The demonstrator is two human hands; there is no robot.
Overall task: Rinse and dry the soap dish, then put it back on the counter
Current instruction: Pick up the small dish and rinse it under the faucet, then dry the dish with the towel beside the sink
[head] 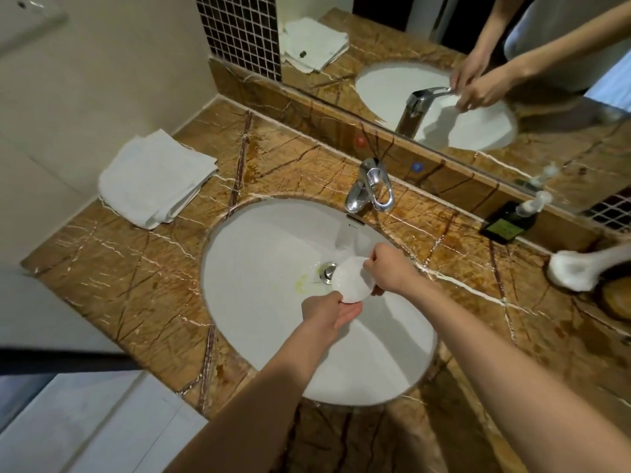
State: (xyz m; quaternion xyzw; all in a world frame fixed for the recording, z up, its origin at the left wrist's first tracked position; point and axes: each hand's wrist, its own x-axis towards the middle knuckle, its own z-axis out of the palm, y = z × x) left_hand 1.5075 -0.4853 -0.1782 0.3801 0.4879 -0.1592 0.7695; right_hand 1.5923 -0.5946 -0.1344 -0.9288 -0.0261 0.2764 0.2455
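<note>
From the head view, you hold the small round white soap dish (352, 279) over the white oval sink (259, 254), near the drain. Your left hand (329, 310) grips its near edge; your right hand (389, 268) pinches its far edge. Folded white towels (155, 179) lie on the brown marble counter (112, 268).

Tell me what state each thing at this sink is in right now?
soap dish: held over the basin, near the drain, by both hands.
left hand: gripping the dish's near edge.
right hand: gripping the dish's far edge.
faucet: whether water is running, cannot tell.
sink: yellowish stain beside the drain.
folded towels: stacked on the counter, untouched.
pump bottle: against the mirror ledge.
</note>
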